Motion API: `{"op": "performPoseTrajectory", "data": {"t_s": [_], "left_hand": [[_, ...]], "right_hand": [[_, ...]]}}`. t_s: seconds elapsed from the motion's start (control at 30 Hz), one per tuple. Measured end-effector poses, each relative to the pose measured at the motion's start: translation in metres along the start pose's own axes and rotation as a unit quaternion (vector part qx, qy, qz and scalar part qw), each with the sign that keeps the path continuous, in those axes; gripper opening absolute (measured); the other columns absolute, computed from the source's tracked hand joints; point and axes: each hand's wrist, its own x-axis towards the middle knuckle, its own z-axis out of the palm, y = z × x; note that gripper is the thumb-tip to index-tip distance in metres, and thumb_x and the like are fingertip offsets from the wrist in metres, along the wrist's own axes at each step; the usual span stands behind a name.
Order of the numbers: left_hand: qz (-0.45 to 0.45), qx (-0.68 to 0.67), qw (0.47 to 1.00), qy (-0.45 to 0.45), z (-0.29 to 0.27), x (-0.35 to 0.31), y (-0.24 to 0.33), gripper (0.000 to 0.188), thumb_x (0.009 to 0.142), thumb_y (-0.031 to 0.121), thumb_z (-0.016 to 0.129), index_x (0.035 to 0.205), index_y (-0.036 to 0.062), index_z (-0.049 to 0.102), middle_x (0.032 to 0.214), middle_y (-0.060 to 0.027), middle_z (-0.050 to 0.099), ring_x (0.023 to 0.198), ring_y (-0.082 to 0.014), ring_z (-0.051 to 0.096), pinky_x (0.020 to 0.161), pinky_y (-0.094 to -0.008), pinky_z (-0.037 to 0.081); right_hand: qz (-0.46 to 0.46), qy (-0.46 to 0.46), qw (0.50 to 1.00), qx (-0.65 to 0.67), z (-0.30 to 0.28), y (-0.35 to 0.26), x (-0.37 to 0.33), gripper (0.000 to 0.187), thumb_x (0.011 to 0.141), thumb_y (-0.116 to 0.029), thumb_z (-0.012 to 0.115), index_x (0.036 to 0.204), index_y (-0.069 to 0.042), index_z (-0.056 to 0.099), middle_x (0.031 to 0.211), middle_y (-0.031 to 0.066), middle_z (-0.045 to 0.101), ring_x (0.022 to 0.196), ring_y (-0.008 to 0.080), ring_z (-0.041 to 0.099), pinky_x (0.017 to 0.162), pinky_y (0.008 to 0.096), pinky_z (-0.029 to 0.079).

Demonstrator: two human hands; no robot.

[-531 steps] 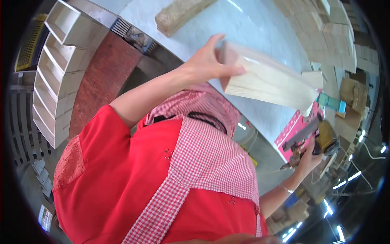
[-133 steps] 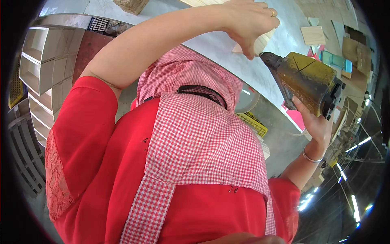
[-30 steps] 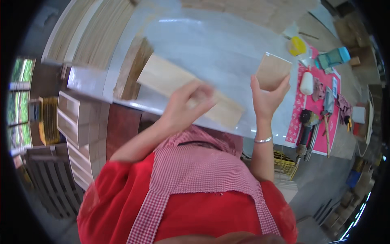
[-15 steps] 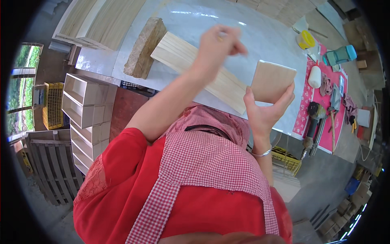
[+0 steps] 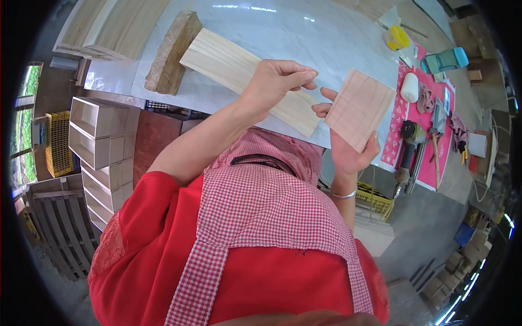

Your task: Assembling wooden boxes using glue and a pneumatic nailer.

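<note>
My right hand [image 5: 353,155] grips a small, thin, nearly square wooden board [image 5: 361,110] by its lower part, with the broad grained face turned up. The thumb lies along one edge and two fingertips show past the opposite edge. To the left, my left hand [image 5: 274,84] hovers above the table, apart from the board. Its thumb and forefinger are pressed together; whatever they may pinch is too small to make out. Beneath it, a long pale wooden plank [image 5: 225,61] lies slantwise on the table, its far end by a rough, stained block [image 5: 173,53].
Stacked wooden panels [image 5: 122,27] stand at the far left of the white table [image 5: 283,32]. On a pink cloth [image 5: 429,157] to the right are a white bottle [image 5: 409,88], a power tool [image 5: 408,144] and a hammer [image 5: 436,136]. Pale open boxes [image 5: 103,146] are stacked left of the table.
The board has turned in my right hand, so its corner now points up and its broad face shows more fully. My left hand has come down toward me and is no longer blurred.
</note>
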Motion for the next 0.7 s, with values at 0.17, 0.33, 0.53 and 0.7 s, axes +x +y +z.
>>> {"op": "performPoseTrajectory", "data": {"t_s": [0.17, 0.33, 0.53, 0.7], "left_hand": [[-0.040, 0.093, 0.995, -0.012, 0.001, 0.002, -0.004, 0.032, 0.090, 0.030, 0.072, 0.099, -0.0009, 0.070, 0.083, -0.0090, 0.070, 0.087, -0.0150, 0.066, 0.084, -0.0294, 0.049], [0.006, 0.141, 0.988, -0.057, 0.023, -0.004, -0.011, 0.064, 0.083, 0.035, 0.078, 0.130, -0.0036, 0.055, 0.119, -0.0177, 0.063, 0.115, -0.0242, 0.059, 0.098, -0.0367, 0.046], [-0.063, 0.095, 0.971, -0.209, 0.033, -0.003, -0.001, 0.090, 0.081, 0.038, 0.079, 0.148, -0.0036, 0.034, 0.144, -0.0229, 0.044, 0.136, -0.0323, 0.042, 0.109, -0.0420, 0.039], [-0.059, 0.109, 0.967, -0.224, 0.037, -0.002, -0.004, 0.089, 0.078, 0.039, 0.081, 0.145, -0.0035, 0.039, 0.139, -0.0214, 0.051, 0.131, -0.0327, 0.048, 0.102, -0.0400, 0.044]], "right_hand": [[0.003, 0.003, 1.000, 0.026, -0.007, 0.001, -0.003, 0.090, 0.089, -0.062, 0.032, 0.149, 0.005, 0.026, 0.137, 0.0320, 0.047, 0.106, 0.0369, 0.062, 0.094, 0.0450, 0.044], [-0.012, 0.072, 0.995, -0.069, -0.008, 0.014, -0.007, 0.088, 0.089, -0.059, 0.040, 0.148, 0.005, 0.028, 0.139, 0.0274, 0.047, 0.114, 0.0348, 0.059, 0.101, 0.0441, 0.042], [0.037, 0.077, 0.983, -0.164, -0.019, 0.010, -0.014, 0.093, 0.081, -0.050, 0.068, 0.145, 0.007, 0.032, 0.141, 0.0201, 0.047, 0.128, 0.0269, 0.049, 0.108, 0.0406, 0.037], [0.045, 0.041, 0.978, -0.201, -0.039, 0.002, -0.023, 0.092, 0.075, -0.036, 0.077, 0.144, 0.006, 0.033, 0.140, 0.0186, 0.048, 0.128, 0.0257, 0.048, 0.109, 0.0383, 0.036]]}}
